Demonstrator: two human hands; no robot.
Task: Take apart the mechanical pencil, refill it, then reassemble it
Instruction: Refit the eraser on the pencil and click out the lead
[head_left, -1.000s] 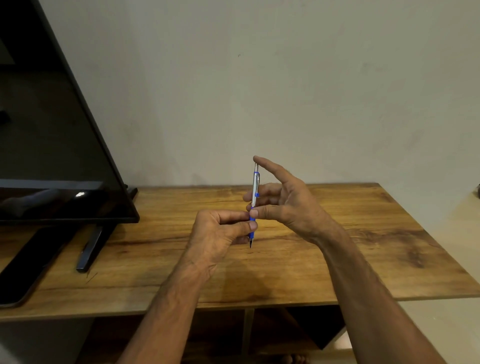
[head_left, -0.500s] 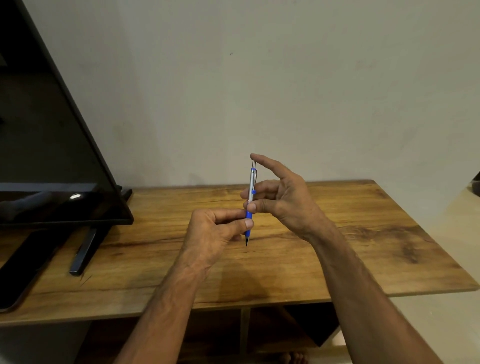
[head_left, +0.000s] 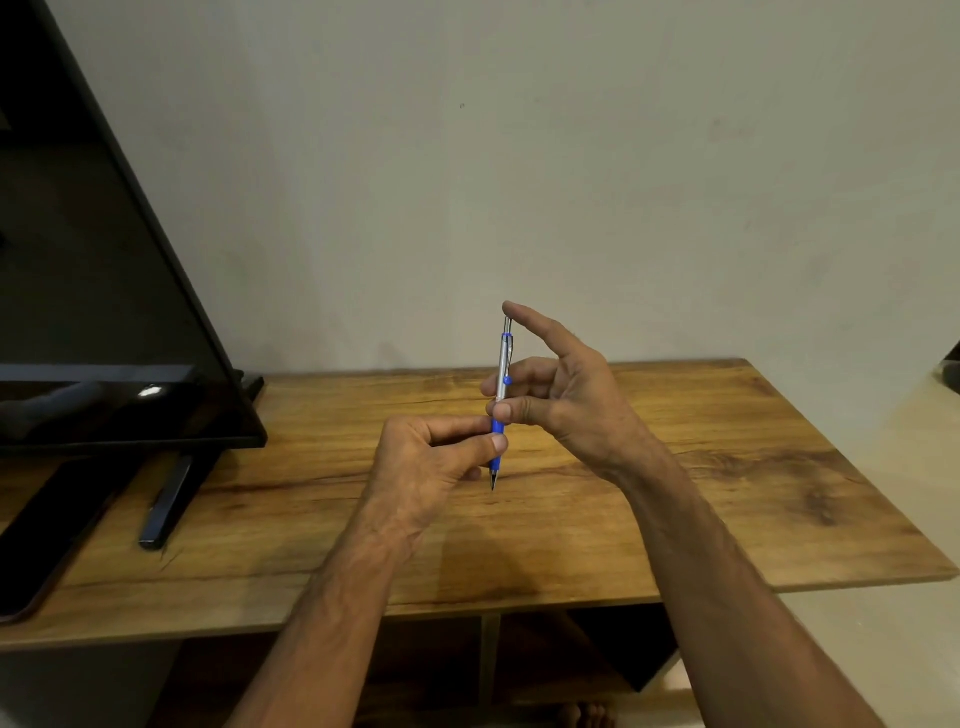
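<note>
- Two bare forearms rise from the bottom edge of the frame toward its centre, above the near edge of the wooden tabletop (head_left: 675, 519).
- The left hand (head_left: 431, 462), just left of centre, has its grip closed on the blue lower section of the mechanical pencil (head_left: 502, 395), pinching it between thumb and forefinger; the other fingers curl into the palm.
- The pencil stands nearly upright at the centre of the frame, held clear above the tabletop, its dark tip pointing down just below the left thumb and its silver barrel and clip rising above.
- The right hand (head_left: 566, 395), just right of the pencil, has its grip closed on the pencil as well: the thumb presses the barrel just above the blue section, fingers sit behind it, and the forefinger arches over to touch the top end.
- At the left of the frame a black television (head_left: 104, 312) stands on the tabletop on a dark foot (head_left: 171, 499).
- Behind everything, a plain pale wall (head_left: 571, 156) fills the upper part of the frame.
</note>
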